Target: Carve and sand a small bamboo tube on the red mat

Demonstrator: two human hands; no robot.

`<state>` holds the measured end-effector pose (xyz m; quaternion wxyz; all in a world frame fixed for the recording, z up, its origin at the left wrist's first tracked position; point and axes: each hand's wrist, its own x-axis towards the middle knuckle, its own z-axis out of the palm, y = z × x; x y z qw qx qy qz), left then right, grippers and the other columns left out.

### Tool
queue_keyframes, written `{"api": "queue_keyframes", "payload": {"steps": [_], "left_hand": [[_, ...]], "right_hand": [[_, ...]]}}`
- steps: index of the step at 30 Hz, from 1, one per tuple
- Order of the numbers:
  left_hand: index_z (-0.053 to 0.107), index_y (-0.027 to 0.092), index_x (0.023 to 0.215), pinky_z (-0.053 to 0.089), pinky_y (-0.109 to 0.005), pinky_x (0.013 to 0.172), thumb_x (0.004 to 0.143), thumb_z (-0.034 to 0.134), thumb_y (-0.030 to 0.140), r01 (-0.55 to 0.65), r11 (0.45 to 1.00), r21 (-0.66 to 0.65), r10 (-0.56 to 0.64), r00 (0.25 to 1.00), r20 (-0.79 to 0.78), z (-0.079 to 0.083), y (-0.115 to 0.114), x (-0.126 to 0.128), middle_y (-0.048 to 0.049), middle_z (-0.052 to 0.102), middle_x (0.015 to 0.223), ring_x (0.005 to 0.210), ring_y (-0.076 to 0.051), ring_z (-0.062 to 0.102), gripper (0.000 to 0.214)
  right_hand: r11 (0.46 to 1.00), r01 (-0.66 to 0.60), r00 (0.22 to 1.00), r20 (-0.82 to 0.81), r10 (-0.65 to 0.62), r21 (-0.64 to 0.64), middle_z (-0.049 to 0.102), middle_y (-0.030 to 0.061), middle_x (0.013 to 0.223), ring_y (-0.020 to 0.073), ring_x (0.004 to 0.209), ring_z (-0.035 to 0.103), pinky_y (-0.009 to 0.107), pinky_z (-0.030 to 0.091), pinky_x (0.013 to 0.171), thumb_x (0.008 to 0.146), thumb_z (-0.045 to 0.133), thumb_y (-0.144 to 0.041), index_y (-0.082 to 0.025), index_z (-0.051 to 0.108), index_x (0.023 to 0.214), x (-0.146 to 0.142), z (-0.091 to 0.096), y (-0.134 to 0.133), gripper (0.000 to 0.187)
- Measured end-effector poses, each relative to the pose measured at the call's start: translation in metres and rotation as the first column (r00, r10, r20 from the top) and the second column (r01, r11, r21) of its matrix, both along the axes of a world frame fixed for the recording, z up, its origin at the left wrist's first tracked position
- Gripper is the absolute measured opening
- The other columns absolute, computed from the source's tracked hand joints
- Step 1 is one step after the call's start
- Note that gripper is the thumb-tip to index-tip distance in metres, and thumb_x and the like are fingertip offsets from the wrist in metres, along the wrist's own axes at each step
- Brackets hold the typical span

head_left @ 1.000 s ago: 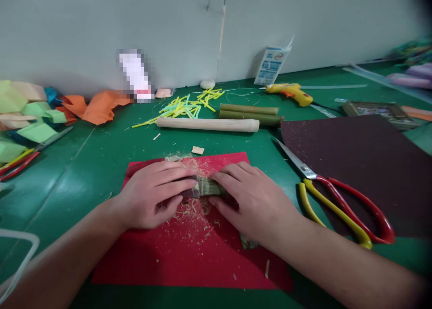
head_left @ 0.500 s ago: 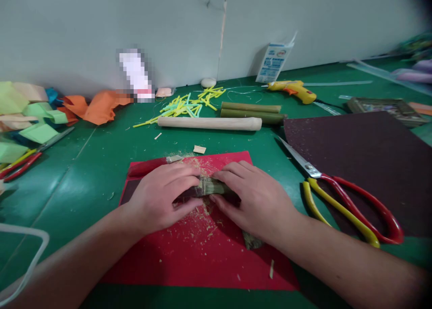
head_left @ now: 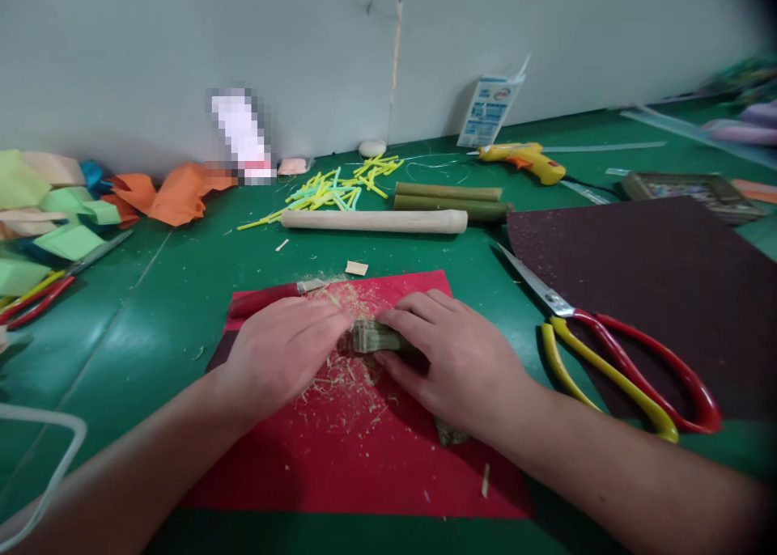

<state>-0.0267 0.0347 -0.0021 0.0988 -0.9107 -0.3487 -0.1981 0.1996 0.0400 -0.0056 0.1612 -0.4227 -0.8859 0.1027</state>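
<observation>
Lying beneath both your hands, the red sheet point(head_left: 340, 474) carries most of the shavings point(head_left: 349, 377), presumably to keep them off the table point(head_left: 170, 296). A wood sliver point(head_left: 486, 480) sits by its near right corner. Your right hand point(head_left: 467, 353) is clamped on the bamboo piece point(head_left: 377, 337), thumb on the near side and fingers on the far side; the hold appears meant to steady it with its left end exposed. That end lies over the sheet's far half. Your left hand point(head_left: 282, 345) has its fingers bunched just beside it; whether they grip anything cannot be told, the palm being hidden. A dark scrap point(head_left: 222, 353) shows under that hand at the sheet's left edge. The knife point(head_left: 261, 300) rests at the far left corner, blade pointing right along the far edge, apparently kept within reach. The scissors point(head_left: 562, 310) lie off the right edge, seemingly set aside as unused. Just past the far edge is a wood chip point(head_left: 357, 269); beyond it, a pale rod point(head_left: 373, 222) lies lengthwise before the straws point(head_left: 340, 187). At the table's back edge, the carton point(head_left: 489, 112) leans on the wall point(head_left: 303, 53), evidently for support.
</observation>
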Motion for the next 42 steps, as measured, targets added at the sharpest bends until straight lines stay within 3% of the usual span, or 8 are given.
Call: {"api": "queue_keyframes", "payload": {"steps": [7,17,22,26,34,42], "left_hand": [[0.058,0.017,0.102,0.051,-0.034,0.088,0.088,0.046,0.016,0.075,0.997,0.033,-0.075,0.997,0.017,0.002,0.001,0.002,-0.004,0.069,0.101,0.095,-0.017,0.063,0.019],[0.06,0.017,0.098,0.051,-0.028,0.085,0.088,0.045,0.018,0.094,0.982,-0.166,-0.081,0.993,0.086,0.003,0.003,0.003,-0.0053,0.066,0.104,0.095,-0.015,0.062,0.018],[0.061,0.015,0.096,0.053,-0.027,0.082,0.088,0.045,0.014,0.157,0.986,-0.049,-0.154,0.986,0.067,0.004,0.005,0.004,-0.0061,0.068,0.1,0.091,-0.015,0.064,0.018],[0.061,0.015,0.1,0.05,-0.032,0.09,0.088,0.046,0.014,0.224,0.973,0.055,-0.222,0.974,-0.036,0.003,0.004,-0.001,-0.0055,0.068,0.103,0.096,-0.016,0.064,0.02],[0.061,0.016,0.107,0.047,-0.032,0.096,0.086,0.049,0.013,0.248,0.967,0.064,-0.242,0.966,-0.09,0.0,-0.006,-0.008,-0.0056,0.065,0.112,0.106,-0.017,0.06,0.024],[0.062,0.016,0.101,0.049,-0.032,0.089,0.087,0.049,0.013,0.208,0.974,0.092,-0.204,0.977,-0.055,0.0,0.003,-0.007,-0.0037,0.068,0.105,0.098,-0.016,0.063,0.019]], "right_hand": [[1.0,-0.008,1.0,-0.016,0.008,0.013,0.06,0.0088,0.093,0.0229,0.086,0.051,0.037,0.043,0.076,0.083,0.054,-0.03,-0.017,0.062,0.099,0.001,-0.001,-0.001,0.023],[1.0,-0.002,1.0,-0.015,0.002,0.012,0.061,0.0081,0.093,0.0234,0.086,0.051,0.037,0.043,0.075,0.082,0.055,-0.028,-0.017,0.063,0.1,0.001,-0.001,0.0,0.023],[1.0,-0.01,1.0,-0.024,0.009,-0.007,0.06,0.0073,0.095,0.0228,0.087,0.05,0.037,0.043,0.077,0.083,0.055,-0.03,-0.017,0.063,0.1,0.0,-0.002,0.0,0.023],[0.999,-0.031,0.999,-0.027,0.031,-0.015,0.06,0.0071,0.096,0.0228,0.089,0.05,0.037,0.042,0.077,0.084,0.053,-0.031,-0.017,0.062,0.103,0.001,-0.003,-0.001,0.025],[0.999,-0.053,0.997,-0.062,0.053,0.014,0.061,0.0079,0.095,0.0221,0.088,0.051,0.036,0.042,0.076,0.087,0.049,-0.03,-0.016,0.062,0.102,0.002,-0.006,0.002,0.025],[0.998,-0.055,0.997,-0.047,0.056,0.028,0.062,0.0089,0.095,0.0224,0.088,0.052,0.036,0.043,0.074,0.086,0.049,-0.03,-0.015,0.062,0.103,0.003,-0.004,0.002,0.027]]}}
